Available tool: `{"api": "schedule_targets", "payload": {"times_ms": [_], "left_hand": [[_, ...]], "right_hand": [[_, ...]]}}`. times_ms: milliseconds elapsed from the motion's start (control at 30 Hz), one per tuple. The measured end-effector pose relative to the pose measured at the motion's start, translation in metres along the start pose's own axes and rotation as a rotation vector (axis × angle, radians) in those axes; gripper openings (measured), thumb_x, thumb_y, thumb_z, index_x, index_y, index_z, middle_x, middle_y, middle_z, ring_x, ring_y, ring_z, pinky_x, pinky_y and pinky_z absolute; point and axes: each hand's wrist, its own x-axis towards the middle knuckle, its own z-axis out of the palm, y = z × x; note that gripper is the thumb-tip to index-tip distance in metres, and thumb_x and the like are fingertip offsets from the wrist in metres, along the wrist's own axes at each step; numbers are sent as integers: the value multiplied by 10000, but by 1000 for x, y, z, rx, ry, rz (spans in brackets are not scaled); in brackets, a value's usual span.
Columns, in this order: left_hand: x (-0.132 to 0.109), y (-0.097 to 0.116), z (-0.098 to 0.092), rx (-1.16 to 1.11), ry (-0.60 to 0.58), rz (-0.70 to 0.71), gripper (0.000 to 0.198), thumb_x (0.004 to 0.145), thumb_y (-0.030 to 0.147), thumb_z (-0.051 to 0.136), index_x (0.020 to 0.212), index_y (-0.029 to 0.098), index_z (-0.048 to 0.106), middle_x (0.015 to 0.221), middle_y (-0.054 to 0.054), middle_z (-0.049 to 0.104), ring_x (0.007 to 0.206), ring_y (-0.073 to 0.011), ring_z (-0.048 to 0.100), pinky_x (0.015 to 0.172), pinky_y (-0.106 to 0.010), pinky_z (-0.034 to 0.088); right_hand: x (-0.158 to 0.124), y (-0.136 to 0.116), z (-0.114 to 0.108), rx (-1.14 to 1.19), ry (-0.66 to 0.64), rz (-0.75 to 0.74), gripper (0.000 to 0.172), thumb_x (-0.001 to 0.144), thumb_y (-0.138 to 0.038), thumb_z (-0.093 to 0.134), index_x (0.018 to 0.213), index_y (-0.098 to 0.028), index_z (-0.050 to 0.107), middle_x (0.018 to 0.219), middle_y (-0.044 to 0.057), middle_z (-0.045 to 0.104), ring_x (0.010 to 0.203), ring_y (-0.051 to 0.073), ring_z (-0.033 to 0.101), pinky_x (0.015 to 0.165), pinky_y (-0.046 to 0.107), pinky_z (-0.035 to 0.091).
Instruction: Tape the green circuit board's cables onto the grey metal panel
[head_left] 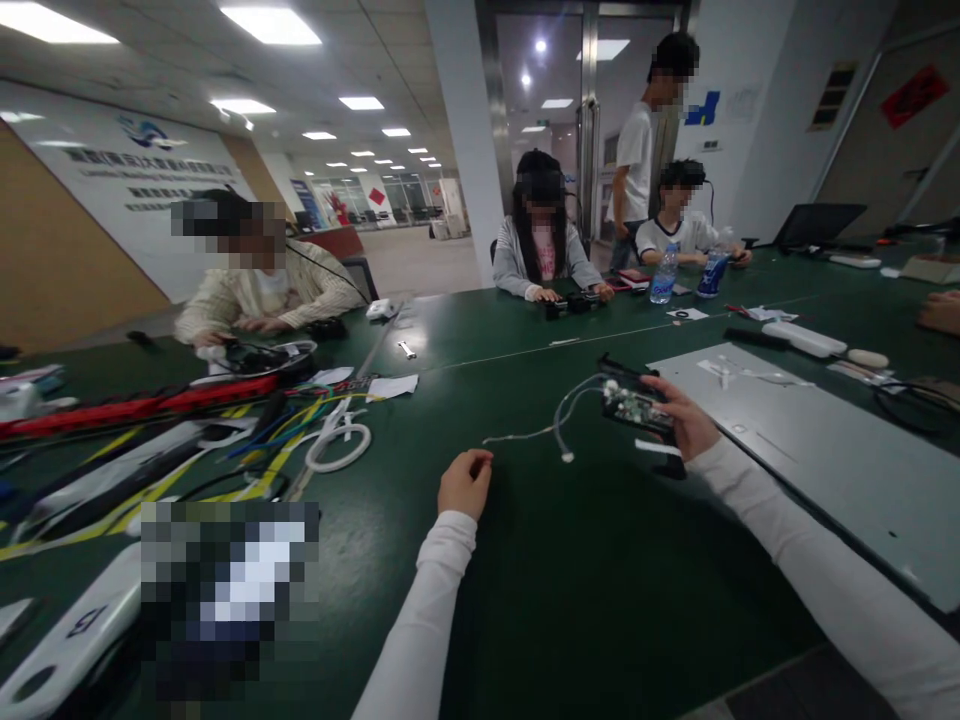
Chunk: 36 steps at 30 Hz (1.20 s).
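Note:
My right hand (688,420) grips a black casing with an exposed circuit board (636,405), holding it up off the green table. Thin pale wires (559,425) trail from the board to the left, and one ends in a small white connector (568,457). A white strip (654,446) shows along the casing's lower side. Near the tip of the longer wire, my left hand (465,485) rests low over the table with its fingers curled together. Whatever those fingers hold, if anything, is hidden.
On the right lies a large grey panel (825,460). Cables (337,450), a red power strip (142,408) and a white device (82,620) crowd the left. Several people sit or stand across the table, near a water bottle (664,275). A small wrench-shaped piece (406,350) lies farther back.

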Motion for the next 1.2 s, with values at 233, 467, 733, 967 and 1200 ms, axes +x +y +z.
{"api": "schedule_targets", "payload": {"times_ms": [233,467,733,967,1200], "left_hand": [[3,-5,-12,-156,128,-123,173,715,215,485,840,180,600,771,-7,625,692,-132,581,668,-243,470],[-4,16,-53,64,431,-42,191,676,135,496,839,166,590,869,-42,569,809,-173,547,799,-332,424],[-46,94,-22,89,-217,494,136,758,150,473,839,191,575,830,-22,586,786,-149,546,722,-288,433],[-63,102,1,131,-419,626,248,727,179,544,974,198,549,964,-50,578,915,-189,518,814,-336,416],[-65,104,5,198,-403,611,318,724,191,558,1038,204,511,992,-54,576,957,-212,482,816,-362,413]], "right_hand": [[-14,58,48,-89,-320,280,613,635,-141,585,1204,-273,399,789,-6,618,721,172,595,683,343,455],[-9,69,75,-349,-300,330,646,670,-136,535,1263,-256,307,717,-22,561,593,100,544,556,233,445],[0,82,63,-623,-295,224,577,701,-236,541,1237,-265,328,796,-14,470,469,37,420,331,138,300],[0,86,55,-555,-335,188,545,702,-276,547,1209,-238,351,798,-15,474,483,41,440,343,148,351],[2,88,52,-519,-348,192,540,703,-272,554,1202,-231,350,787,-18,479,459,37,446,338,151,361]]}}
